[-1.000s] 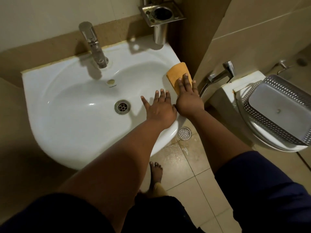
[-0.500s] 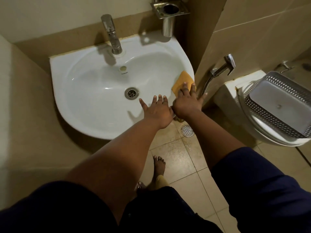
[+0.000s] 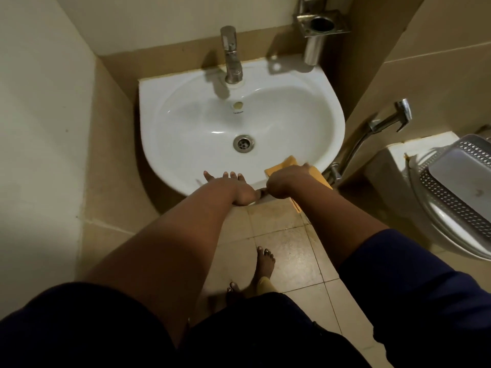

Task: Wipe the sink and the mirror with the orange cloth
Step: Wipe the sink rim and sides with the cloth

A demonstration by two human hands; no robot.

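Before you: sink (image 3: 186, 134), plain glossy white; tap (image 3: 231, 59), polished silver; drain (image 3: 243, 143), silver ring with dark holes. Your cloth (image 3: 288, 163), plain orange. Wall tiles (image 3: 111, 144), unpatterned beige; floor tiles (image 3: 287, 251), mottled tan with pale grout lines. Your sleeve (image 3: 425, 301), dark navy. Basket (image 3: 451, 187), grey with a diamond-lattice perforated rim. Spray nozzle (image 3: 398, 116) and cup holder (image 3: 322, 23), chrome.

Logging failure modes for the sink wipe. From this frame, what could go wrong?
1. The orange cloth sits on the sink front rim, part hanging off under the right hand; it may slip to the floor.
2. The left hand rests on the same rim, close enough to collide.
3. No mirror in view.
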